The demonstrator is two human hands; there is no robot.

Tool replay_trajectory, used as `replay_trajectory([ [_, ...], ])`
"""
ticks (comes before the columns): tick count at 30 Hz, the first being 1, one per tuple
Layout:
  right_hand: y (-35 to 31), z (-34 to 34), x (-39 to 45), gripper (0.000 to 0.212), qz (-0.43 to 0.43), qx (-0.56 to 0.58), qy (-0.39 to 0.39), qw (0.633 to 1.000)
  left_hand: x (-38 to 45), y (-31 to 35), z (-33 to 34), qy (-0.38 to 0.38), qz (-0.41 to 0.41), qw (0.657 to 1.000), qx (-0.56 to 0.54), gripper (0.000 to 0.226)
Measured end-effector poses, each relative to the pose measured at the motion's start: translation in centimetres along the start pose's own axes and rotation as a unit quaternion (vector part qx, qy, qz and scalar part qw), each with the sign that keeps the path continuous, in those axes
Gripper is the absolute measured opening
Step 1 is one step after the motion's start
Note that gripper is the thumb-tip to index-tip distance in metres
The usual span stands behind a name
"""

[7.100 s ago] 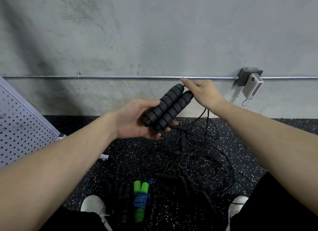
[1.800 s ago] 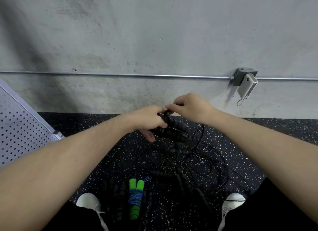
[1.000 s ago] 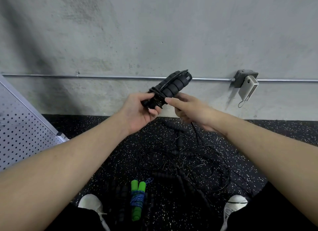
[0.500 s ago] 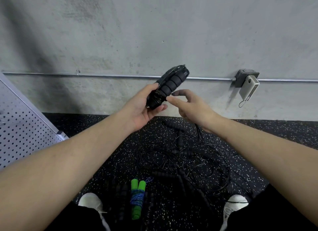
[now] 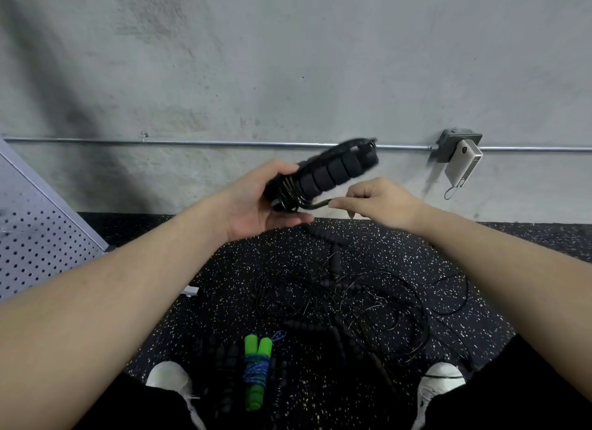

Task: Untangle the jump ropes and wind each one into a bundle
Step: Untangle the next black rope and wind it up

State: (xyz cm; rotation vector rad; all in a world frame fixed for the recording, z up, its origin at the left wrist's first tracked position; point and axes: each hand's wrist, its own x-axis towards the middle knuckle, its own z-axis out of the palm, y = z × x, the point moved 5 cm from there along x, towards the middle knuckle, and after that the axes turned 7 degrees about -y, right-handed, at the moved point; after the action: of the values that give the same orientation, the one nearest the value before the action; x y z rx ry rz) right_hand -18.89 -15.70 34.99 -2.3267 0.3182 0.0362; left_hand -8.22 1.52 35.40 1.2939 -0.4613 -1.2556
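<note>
We found left hand (image 5: 256, 202) gripping black bundle (image 5: 323, 176), right hand (image 5: 381, 200) pinching its cord end (image 5: 317, 204), tangled ropes (image 5: 349, 308) near on floor (image 5: 224, 269), green bundle (image 5: 257, 370) nearer left.

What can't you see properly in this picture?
- Bundle, head view: far end blurred.
- Right hand: fingertips curl under, so the cord pinch is hidden.
- Rope pile: black on dark floor, uncountable.
- Shoes: partly hidden by black shorts.

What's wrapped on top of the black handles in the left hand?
Thin black cord is wound around the black handles' lower end, its loose tail pinched by the right hand. The left hand covers the bottom.
</note>
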Motion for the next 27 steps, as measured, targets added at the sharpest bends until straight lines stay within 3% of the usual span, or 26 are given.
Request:
replay_trajectory([
  [3, 0.4, -0.2, 0.3, 0.021, -0.013, -0.010, -0.016, 1.000, -0.1, -0.3, 0.9, -0.053, -0.020, 0.998, 0.041, 0.052],
  [6, 0.8, -0.5, 0.0, 0.028, 0.030, 0.054, -0.050, 0.997, 0.0, -0.3, 1.3, -0.068, -0.036, 0.990, 0.121, 0.041],
  [10, 0.8, -0.5, 0.0, 0.010, 0.073, 0.025, -0.073, 0.994, 0.3, -0.8, 1.6, -0.095, -0.070, 0.972, 0.203, 0.048],
  [12, 0.6, -0.4, -0.1, 0.014, 0.085, 0.010, -0.089, 0.992, 0.5, -1.2, 1.8, -0.099, -0.069, 0.957, 0.265, 0.043],
  [18, 0.0, -0.1, 0.4, 0.017, 0.089, 0.048, -0.070, 0.992, 1.5, -1.4, 1.8, -0.040, -0.028, 0.917, 0.396, 0.040],
  [24, -0.9, -0.1, 0.4, 0.014, 0.071, 0.096, -0.049, 0.992, 1.8, -1.4, 1.9, -0.002, -0.015, 0.889, 0.458, 0.072],
  [27, -0.9, 0.2, 0.1, 0.019, 0.110, 0.097, -0.003, 0.989, 2.1, -1.9, 1.7, 0.035, -0.004, 0.891, 0.453, 0.057],
])
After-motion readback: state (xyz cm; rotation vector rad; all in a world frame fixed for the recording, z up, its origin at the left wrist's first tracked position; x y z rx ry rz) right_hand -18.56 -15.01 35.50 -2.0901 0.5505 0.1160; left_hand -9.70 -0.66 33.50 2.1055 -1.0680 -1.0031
